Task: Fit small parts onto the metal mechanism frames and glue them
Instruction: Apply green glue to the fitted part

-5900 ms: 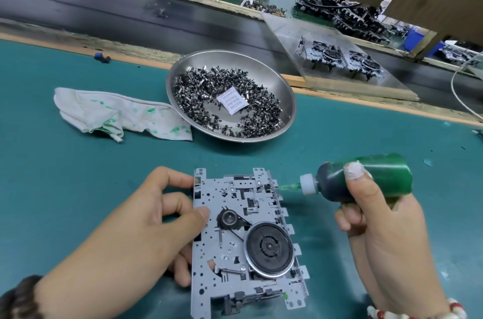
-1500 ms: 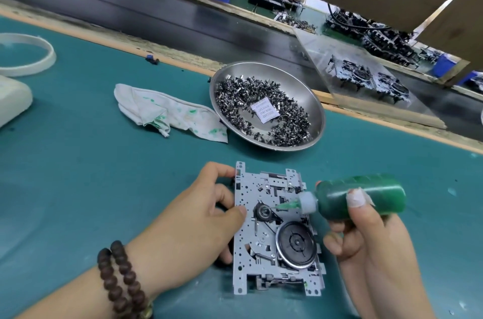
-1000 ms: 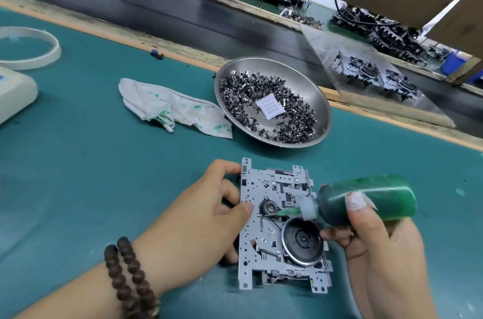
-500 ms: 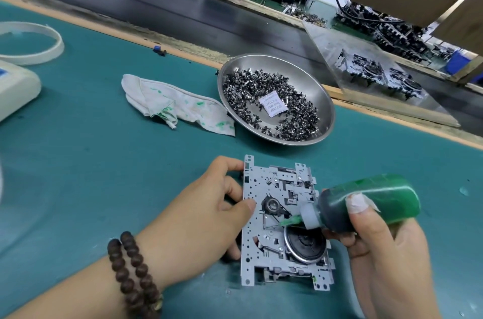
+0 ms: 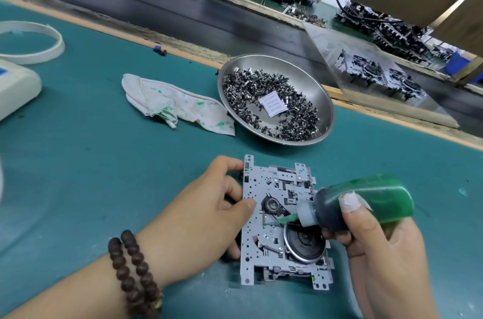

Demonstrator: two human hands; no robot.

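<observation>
Our right hand (image 5: 376, 235), gripping the green glue bottle (image 5: 366, 201), has walked its nozzle from the mechanism frame's (image 5: 279, 219) far edge to mid-plate; our left hand (image 5: 206, 216) pinches the frame's edge. Gluing seems nearly finished.

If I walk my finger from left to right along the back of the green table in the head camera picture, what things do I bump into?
White ring → stained cloth → metal bowl full of small parts → clear sheet with mechanism frames behind it.
</observation>
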